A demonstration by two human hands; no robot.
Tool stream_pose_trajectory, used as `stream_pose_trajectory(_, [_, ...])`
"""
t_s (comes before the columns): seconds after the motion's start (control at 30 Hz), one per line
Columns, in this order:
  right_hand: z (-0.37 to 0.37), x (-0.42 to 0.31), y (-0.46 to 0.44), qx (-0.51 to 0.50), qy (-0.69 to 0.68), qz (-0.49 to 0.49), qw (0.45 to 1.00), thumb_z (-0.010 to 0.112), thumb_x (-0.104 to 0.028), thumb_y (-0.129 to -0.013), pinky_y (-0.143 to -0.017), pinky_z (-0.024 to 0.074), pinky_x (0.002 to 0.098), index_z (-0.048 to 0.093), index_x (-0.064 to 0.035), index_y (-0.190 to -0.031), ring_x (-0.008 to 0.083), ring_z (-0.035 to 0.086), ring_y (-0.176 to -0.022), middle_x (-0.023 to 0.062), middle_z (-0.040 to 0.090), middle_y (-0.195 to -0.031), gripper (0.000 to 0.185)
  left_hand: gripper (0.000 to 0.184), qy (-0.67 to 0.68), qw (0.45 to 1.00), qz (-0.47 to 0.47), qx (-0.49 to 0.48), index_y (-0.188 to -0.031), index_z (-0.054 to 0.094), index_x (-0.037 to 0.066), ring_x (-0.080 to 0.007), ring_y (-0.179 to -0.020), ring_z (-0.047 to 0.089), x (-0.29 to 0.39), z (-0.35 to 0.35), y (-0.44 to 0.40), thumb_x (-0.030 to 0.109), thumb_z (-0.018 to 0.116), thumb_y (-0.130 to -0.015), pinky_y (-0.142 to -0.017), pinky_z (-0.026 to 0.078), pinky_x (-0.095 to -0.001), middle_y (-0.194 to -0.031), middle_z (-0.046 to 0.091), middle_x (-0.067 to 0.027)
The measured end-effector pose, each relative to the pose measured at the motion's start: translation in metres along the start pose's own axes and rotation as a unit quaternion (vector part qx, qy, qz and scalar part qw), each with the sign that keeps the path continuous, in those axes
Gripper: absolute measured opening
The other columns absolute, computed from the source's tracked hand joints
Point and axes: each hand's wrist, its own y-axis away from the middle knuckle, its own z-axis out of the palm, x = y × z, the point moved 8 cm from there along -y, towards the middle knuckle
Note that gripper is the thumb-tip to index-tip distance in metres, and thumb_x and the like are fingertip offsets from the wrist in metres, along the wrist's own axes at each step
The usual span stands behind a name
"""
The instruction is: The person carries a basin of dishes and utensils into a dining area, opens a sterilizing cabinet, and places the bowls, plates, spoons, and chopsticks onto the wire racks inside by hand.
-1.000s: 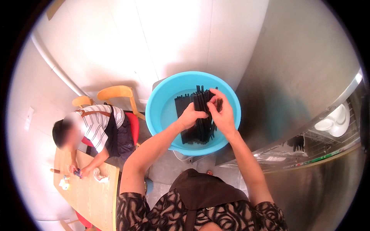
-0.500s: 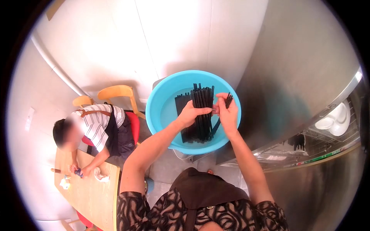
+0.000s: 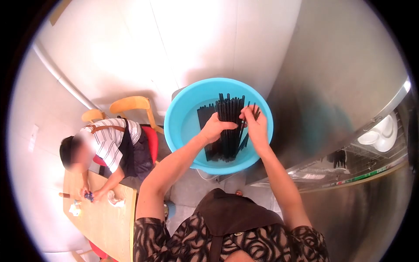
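Over a round blue basin [image 3: 178, 144], my left hand [image 3: 215, 129] is wrapped round a thick bundle of black chopsticks [image 3: 228, 139], its thumb lying across them. The bundle stands roughly lengthwise away from me. Close on its right, my right hand [image 3: 254, 123] grips a few loose black chopsticks [image 3: 242, 129], which point in slightly different directions between the fingers. More black chopsticks [image 3: 205, 120] lie in the basin to the left of the bundle, partly covered by my left hand and wrist.
At left a person [image 3: 109, 142] leans over a wooden table [image 3: 102, 220], hands on a small dark blue object [image 3: 89, 196]. Wooden chairs [image 3: 131, 104] stand behind. To the right are a large metal surface [image 3: 336, 78] and a rack [image 3: 393, 150] with white dishes [image 3: 379, 133].
My right hand has shifted slightly, and the few chopsticks in it now spread more and sit nearer the bundle. My left hand keeps its hold in nearly the same place.
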Motion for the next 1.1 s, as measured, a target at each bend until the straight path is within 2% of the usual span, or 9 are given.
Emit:
stream_pose_trajectory(0.07, [-0.004, 0.0, -0.001, -0.01, -0.054, 0.017, 0.998, 0.053, -0.01, -0.089, -0.055, 0.0419, 0.0233, 0.052, -0.0037, -0.089, 0.0079, 0.05, -0.061, 0.0002, 0.05, -0.066, 0.007, 0.031, -0.004, 1.0, -0.014, -0.005, -0.1, 0.06, 0.001, -0.0167, -0.086, 0.059, -0.005, -0.004, -0.003, -0.005, 0.065, -0.07, -0.08, 0.046, -0.0301, -0.093, 0.062, -0.0063])
stream_pose_trajectory(0.23, [-0.002, -0.004, -0.004, 0.009, 0.029, -0.002, 1.0, 0.058, -0.011, -0.086, -0.047, 0.0399, 0.0242, 0.053, -0.0025, -0.095, 0.0079, 0.048, -0.054, 0.0, 0.049, -0.064, 0.014, 0.03, -0.009, 0.999, -0.025, -0.02, -0.1, 0.06, 0.001, -0.0157, -0.086, 0.06, -0.01, 0.0, -0.006, -0.005, 0.065, -0.071, -0.079, 0.046, -0.0294, -0.092, 0.063, -0.0058])
stream_pose_trajectory(0.37, [-0.002, 0.011, -0.006, 0.009, -0.013, 0.033, 0.999, 0.058, -0.011, -0.086, -0.046, 0.0398, 0.0241, 0.056, -0.0011, -0.098, 0.008, 0.049, -0.052, 0.0008, 0.052, -0.066, 0.016, 0.031, -0.004, 1.0, 0.003, -0.005, -0.101, 0.06, 0.002, -0.0147, -0.086, 0.059, -0.001, 0.003, -0.004, -0.004, 0.067, -0.071, -0.079, 0.046, -0.0292, -0.092, 0.063, -0.005])
stream_pose_trajectory(0.43, [0.004, 0.01, -0.003, -0.065, -0.021, 0.069, 0.995, 0.055, -0.013, -0.089, -0.045, 0.0392, 0.0206, 0.057, -0.0005, -0.101, 0.0057, 0.048, -0.053, 0.0017, 0.055, -0.071, 0.017, 0.032, 0.005, 1.0, 0.011, 0.001, -0.102, 0.059, 0.002, -0.0147, -0.086, 0.059, 0.001, 0.001, -0.004, -0.003, 0.067, -0.071, -0.079, 0.046, -0.0294, -0.092, 0.063, -0.0049])
stream_pose_trajectory(0.57, [0.006, -0.002, -0.003, -0.047, -0.08, 0.057, 0.994, 0.058, -0.012, -0.086, -0.047, 0.041, 0.0231, 0.06, 0.0015, -0.096, 0.0075, 0.051, -0.054, 0.0017, 0.056, -0.069, 0.017, 0.035, -0.01, 0.997, 0.007, -0.074, -0.103, 0.058, 0.003, -0.0151, -0.087, 0.059, 0.0, 0.009, -0.004, -0.002, 0.069, -0.071, -0.079, 0.047, -0.0295, -0.092, 0.062, -0.005])
stream_pose_trajectory(0.63, [0.008, -0.004, -0.007, -0.054, 0.006, 0.058, 0.997, 0.058, -0.01, -0.085, -0.05, 0.0429, 0.024, 0.06, 0.0024, -0.095, 0.0079, 0.053, -0.058, 0.0013, 0.056, -0.069, 0.016, 0.035, -0.015, 0.996, 0.002, -0.092, -0.103, 0.058, 0.003, -0.0152, -0.086, 0.059, 0.004, 0.017, -0.001, -0.001, 0.07, -0.07, -0.078, 0.047, -0.0294, -0.091, 0.062, -0.005])
stream_pose_trajectory(0.93, [0.017, -0.002, -0.014, -0.034, 0.038, -0.019, 0.998, 0.063, -0.009, -0.08, -0.058, 0.0417, 0.0228, 0.056, -0.0002, -0.083, 0.0074, 0.048, -0.064, 0.0003, 0.053, -0.07, 0.012, 0.04, -0.075, 0.995, 0.014, -0.066, -0.106, 0.055, 0.002, -0.0138, -0.086, 0.058, 0.0, 0.01, -0.004, -0.002, 0.067, -0.068, -0.078, 0.046, -0.0279, -0.09, 0.06, -0.0035])
stream_pose_trajectory(1.0, [0.014, -0.001, -0.013, -0.023, 0.048, -0.024, 0.998, 0.063, -0.01, -0.08, -0.058, 0.0412, 0.0224, 0.054, -0.0007, -0.082, 0.0072, 0.047, -0.063, -0.0001, 0.052, -0.069, 0.013, 0.039, -0.09, 0.995, 0.034, 0.006, -0.105, 0.055, 0.001, -0.0137, -0.086, 0.058, 0.002, 0.002, -0.002, -0.002, 0.066, -0.067, -0.078, 0.045, -0.0279, -0.09, 0.06, -0.0032])
stream_pose_trajectory(1.1, [0.008, 0.003, -0.014, -0.006, 0.054, -0.025, 0.998, 0.063, -0.011, -0.081, -0.058, 0.0406, 0.0223, 0.054, -0.0016, -0.081, 0.0067, 0.046, -0.062, -0.0007, 0.052, -0.068, 0.013, 0.037, -0.118, 0.993, 0.025, 0.017, -0.103, 0.056, 0.0, -0.0156, -0.084, 0.058, 0.003, -0.003, -0.003, -0.003, 0.065, -0.068, -0.077, 0.045, -0.029, -0.088, 0.06, -0.0048])
